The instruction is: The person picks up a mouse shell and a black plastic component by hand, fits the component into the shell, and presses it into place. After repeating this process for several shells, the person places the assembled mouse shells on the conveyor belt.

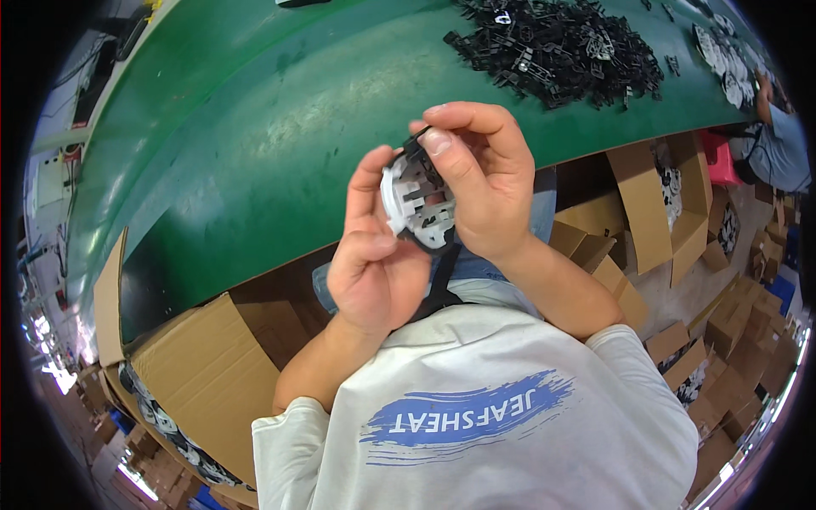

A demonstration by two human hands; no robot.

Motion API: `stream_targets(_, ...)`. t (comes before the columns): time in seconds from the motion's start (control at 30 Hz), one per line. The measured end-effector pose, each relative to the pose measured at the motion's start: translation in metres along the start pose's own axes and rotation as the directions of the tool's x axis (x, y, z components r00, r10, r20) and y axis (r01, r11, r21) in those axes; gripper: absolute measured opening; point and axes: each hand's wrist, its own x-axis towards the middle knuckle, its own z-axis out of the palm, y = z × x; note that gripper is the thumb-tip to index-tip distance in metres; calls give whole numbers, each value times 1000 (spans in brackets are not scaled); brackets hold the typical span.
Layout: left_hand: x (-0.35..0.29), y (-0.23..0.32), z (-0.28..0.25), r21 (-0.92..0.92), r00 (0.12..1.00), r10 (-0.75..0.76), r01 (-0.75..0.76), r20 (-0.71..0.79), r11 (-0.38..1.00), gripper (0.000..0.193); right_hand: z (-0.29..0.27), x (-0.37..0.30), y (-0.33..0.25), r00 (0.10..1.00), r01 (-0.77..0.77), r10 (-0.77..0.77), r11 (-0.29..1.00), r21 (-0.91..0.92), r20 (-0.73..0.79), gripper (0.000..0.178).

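Observation:
Between both hands, above the near edge of the table, is a round black and white plastic part [422,204] with slots and raised tabs on the side that shows. My left hand [371,259] grips its left rim, thumb below and fingers behind. My right hand [488,174] is closed on the upper right of it. The right thumb and index finger pinch a small black plastic piece [415,145] at the top rim. Whether that piece is seated in the round part or only touches it, I cannot tell.
A large heap of small black plastic pieces [561,51] lies on the green table [255,127]. White round parts [722,61] lie farther right, near another person [778,140]. Open cardboard boxes stand at the lower left [200,374] and right [642,208], and a red stool [721,157] beyond.

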Motion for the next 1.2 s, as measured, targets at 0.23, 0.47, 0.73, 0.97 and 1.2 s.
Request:
stream_targets(0.23, 1, 1, 1, -343, 956, -288, 253, -55, 905, 76, -8, 39, -9, 539, 800, -607, 585, -130, 585, 29)
stream_targets(0.47, -4, 16, -27, -243, 954, -286, 301, 95, 922, 61, -5, 40, -14, 495, 822, -564, 550, -147, 661, 30)
stream_targets(0.73, -3, 20, -21, -255, 999, -43, 35, -24, 966, 70, -21, 12, -28, 696, 682, -236, 515, -520, 679, 21)
stream_targets(0.97, -5, 7, -17, -139, 1000, -20, 19, -5, 990, 67, -6, -7, -28, 778, 608, -272, 555, -568, 567, 19)
stream_targets(1.2, -5, 5, -7, -180, 988, -68, 42, -141, 983, 61, -9, -15, -10, 778, 628, -358, 461, -627, 517, 22)
